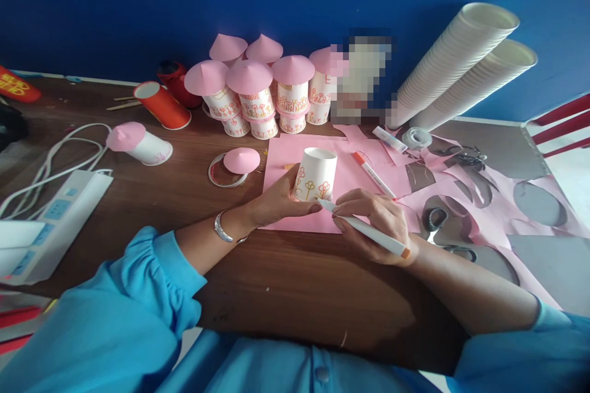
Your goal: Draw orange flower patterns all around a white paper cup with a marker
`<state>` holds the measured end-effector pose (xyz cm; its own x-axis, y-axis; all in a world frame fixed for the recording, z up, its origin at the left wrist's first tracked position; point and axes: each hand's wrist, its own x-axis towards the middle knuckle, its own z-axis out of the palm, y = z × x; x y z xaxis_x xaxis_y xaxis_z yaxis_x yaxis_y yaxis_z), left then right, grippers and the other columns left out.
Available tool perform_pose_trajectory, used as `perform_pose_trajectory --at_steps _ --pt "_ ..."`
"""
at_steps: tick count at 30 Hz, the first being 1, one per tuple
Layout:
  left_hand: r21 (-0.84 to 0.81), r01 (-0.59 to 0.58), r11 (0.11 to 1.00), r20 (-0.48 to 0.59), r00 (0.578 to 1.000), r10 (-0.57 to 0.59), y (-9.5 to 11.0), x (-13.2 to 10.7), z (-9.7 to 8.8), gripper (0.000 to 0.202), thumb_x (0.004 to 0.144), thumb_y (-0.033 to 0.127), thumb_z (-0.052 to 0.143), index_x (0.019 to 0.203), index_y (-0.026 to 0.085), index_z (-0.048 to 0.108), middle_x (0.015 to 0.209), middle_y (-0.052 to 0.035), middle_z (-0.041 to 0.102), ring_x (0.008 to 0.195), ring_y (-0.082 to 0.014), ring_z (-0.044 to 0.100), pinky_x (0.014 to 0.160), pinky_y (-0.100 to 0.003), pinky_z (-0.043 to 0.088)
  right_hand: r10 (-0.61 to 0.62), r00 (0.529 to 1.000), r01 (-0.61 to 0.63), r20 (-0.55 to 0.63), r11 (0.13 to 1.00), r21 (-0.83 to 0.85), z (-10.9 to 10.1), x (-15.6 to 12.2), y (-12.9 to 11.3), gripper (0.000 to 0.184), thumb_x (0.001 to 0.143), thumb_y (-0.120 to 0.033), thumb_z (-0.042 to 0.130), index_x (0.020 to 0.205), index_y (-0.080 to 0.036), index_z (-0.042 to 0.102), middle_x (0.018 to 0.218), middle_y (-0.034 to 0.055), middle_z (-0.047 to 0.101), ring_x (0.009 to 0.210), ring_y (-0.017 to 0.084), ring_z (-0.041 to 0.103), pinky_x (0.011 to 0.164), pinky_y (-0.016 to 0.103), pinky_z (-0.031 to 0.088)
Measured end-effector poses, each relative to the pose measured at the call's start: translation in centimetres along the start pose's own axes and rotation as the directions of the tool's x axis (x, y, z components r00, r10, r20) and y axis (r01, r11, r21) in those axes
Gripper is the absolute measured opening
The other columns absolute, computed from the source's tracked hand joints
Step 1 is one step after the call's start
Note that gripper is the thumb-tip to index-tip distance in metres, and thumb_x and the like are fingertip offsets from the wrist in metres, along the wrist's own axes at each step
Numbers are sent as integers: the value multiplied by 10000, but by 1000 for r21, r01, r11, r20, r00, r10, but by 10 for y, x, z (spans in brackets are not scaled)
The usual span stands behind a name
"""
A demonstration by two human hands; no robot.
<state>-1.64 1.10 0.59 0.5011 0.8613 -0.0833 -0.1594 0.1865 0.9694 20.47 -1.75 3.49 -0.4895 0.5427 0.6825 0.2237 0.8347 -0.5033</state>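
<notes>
My left hand is wrapped round the lower part of a white paper cup, which stands bottom up over a pink paper sheet. Orange and yellowish flowers are drawn along the cup's lower side. In my right hand is a white marker with an orange end, its tip at the cup's lower edge near my left thumb. A second marker, with a red-orange cap, lies on the pink sheet behind my right hand.
Several decorated cups with pink cone roofs stand at the wall. Two tall cup stacks lean at the right, above pink scraps and scissors. Leftward are a tape roll, a roofed cup, a red cup and a power strip.
</notes>
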Motion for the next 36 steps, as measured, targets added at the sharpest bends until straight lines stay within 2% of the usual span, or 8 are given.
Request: perform_pose_trajectory --at_steps 4,8,12,14,17,28,33,36 --pt "-34 9 999 -4 1000 -9 0 0 -2 646 675 337 948 1199 221 589 1102 -68 692 1054 -256 651 956 -429 509 -36 999 36 -19 999 19 -3 0 1 185 945 -122 635 1105 -215 632 835 42 721 720 175 740 576 282 615" --pt "-138 53 989 30 998 -50 0 0 -5 628 683 311 944 1219 214 632 1124 -72 731 1076 -249 680 1008 -430 498 -2 997 2 -81 1000 1 -3 -7 7 293 1000 -135 578 1267 -248 619 920 52 733 761 190 751 635 334 641" --pt "-261 52 964 106 994 -25 -1 -1 -7 541 720 310 915 1202 221 686 1124 -76 767 1094 -257 714 1066 -456 492 150 981 -143 -126 987 69 2 -11 21 445 989 -243 680 1401 -294 520 1307 131 704 1140 268 746 863 452 675" --pt "-289 44 956 153 988 1 0 -1 -7 495 749 328 888 1197 216 708 1115 -87 776 1104 -269 722 1059 -457 503 179 976 -174 -125 983 55 4 -11 28 593 917 -309 794 1423 -298 484 1464 157 627 1353 325 645 1037 547 617" --pt "-296 47 954 180 984 8 2 -1 -7 499 763 343 862 1220 215 709 1123 -102 782 1119 -290 722 1035 -467 527 188 978 -185 -95 982 31 6 -10 34 721 862 -335 856 1450 -294 442 1530 168 579 1473 357 544 1180 625 504" --pt "-280 56 958 279 960 25 -1 -2 -8 501 809 373 818 1264 203 694 1280 -174 743 1304 -374 655 1125 -540 472 137 987 -142 -84 988 -58 6 -5 37 642 906 -378 794 1423 -308 419 1468 167 599 1361 354 618 1107 619 524" --pt "-186 12 982 182 983 23 -4 -1 -6 802 671 368 950 1386 260 602 1407 -146 664 1353 -369 595 1114 -511 470 74 990 -93 -124 983 -160 5 -3 36 662 883 -366 816 1425 -291 442 1400 172 628 1261 368 648 1026 609 546" --pt "-88 16 996 118 993 -5 -7 -1 -6 804 671 342 959 1377 252 584 1373 -140 669 1313 -355 603 1042 -465 504 45 995 -64 -93 973 -220 6 -4 35 690 886 -356 811 1455 -289 425 1368 162 643 1233 362 655 1026 605 544"
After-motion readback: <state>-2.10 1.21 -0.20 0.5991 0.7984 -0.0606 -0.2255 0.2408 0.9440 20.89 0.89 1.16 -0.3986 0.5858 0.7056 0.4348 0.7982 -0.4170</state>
